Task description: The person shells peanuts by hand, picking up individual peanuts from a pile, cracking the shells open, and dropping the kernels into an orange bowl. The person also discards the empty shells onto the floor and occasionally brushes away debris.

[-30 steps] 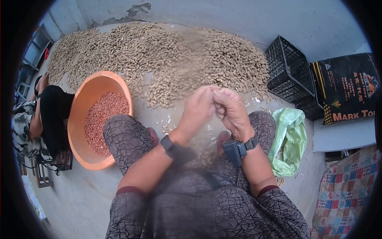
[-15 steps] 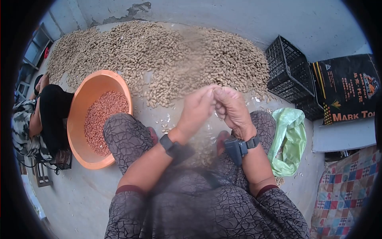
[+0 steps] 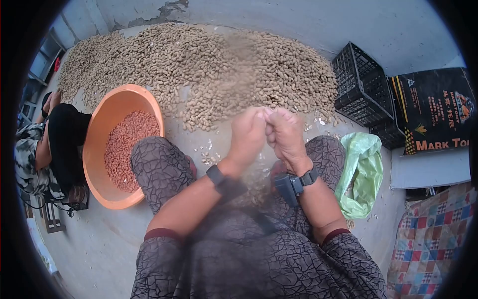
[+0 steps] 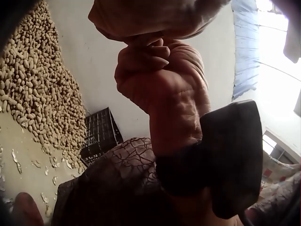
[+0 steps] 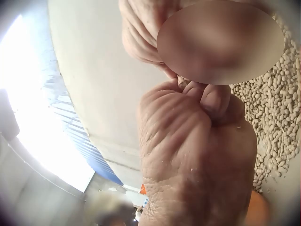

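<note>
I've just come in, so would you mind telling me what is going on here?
A seated person's left hand and right hand meet, apparently pinching a peanut, mostly hidden. Ahead lies a big heap of unshelled peanuts. An orange basin at the person's left holds reddish shelled nuts, and a green bag sits at the right.

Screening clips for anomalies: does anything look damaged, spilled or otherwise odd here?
Yes, three things. The wall has a ragged grey patch behind the peanut pile, which looks like peeling damage. Loose shell bits lie scattered on the floor, apart from the pile. A blurred oval hides part of the right wrist view.
</note>
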Action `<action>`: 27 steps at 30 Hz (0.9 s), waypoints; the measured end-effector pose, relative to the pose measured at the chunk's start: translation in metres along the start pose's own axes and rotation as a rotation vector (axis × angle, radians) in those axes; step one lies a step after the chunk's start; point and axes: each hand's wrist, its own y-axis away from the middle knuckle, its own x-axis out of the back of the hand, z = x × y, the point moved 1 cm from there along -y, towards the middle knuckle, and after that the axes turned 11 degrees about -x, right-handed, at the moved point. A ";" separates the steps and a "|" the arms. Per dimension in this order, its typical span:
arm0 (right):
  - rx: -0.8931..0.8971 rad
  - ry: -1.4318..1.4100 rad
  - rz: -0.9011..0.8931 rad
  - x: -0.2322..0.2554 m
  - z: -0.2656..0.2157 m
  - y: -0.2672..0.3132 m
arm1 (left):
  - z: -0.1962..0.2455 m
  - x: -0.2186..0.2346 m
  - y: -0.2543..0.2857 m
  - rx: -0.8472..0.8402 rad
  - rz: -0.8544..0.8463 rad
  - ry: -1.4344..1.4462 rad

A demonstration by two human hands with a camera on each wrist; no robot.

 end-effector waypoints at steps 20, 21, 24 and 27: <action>0.221 0.220 0.188 -0.015 0.016 -0.007 | 0.002 0.006 -0.003 -0.188 0.086 -0.406; 0.257 0.234 0.203 -0.014 0.017 -0.008 | 0.001 0.005 -0.003 -0.187 0.085 -0.406; 0.376 0.288 0.221 -0.014 0.021 -0.010 | -0.001 0.003 -0.002 -0.232 0.138 -0.435; 0.473 0.403 0.239 -0.013 0.027 -0.012 | -0.008 0.006 -0.001 -0.020 0.184 -0.274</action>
